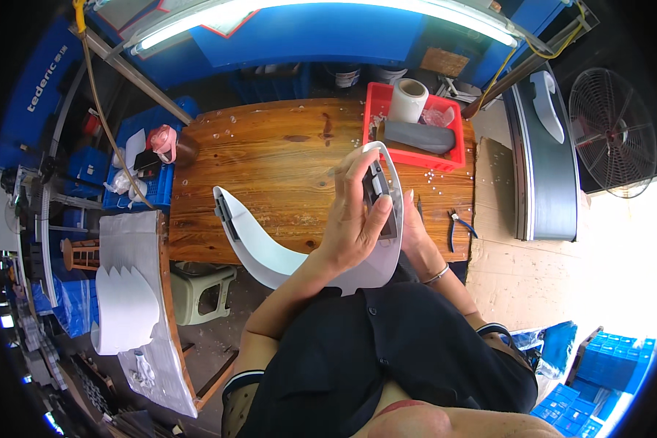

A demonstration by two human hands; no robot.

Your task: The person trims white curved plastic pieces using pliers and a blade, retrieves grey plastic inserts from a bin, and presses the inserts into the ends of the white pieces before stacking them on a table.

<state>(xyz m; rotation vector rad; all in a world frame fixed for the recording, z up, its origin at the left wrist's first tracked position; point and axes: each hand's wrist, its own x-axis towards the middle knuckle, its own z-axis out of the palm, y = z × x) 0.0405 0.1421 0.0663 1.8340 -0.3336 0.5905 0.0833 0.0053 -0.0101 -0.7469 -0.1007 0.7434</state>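
A white curved plastic part (270, 259), roughly U-shaped, is held up in front of my body over the table's near edge. Dark grey pieces sit inside its two ends; the one at the right end (388, 219) lies under my fingers. My left hand (350, 219) grips that right end, fingers curled over its upper tip and thumb on the dark piece. Behind the same end, my right hand (416, 237) holds the part from its outer right side, its fingers partly hidden. The left end of the part (225, 208) stands free above the tabletop.
On the wooden table (270, 153) stand a red bin (460, 150) with a white roll (409, 101) and a grey wrapped roll (420, 137). Blue-handled pliers (454, 230) lie at right. Finished-looking white parts (128, 310) stack at left. A conveyor (544, 168) and fan (612, 131) stand right.
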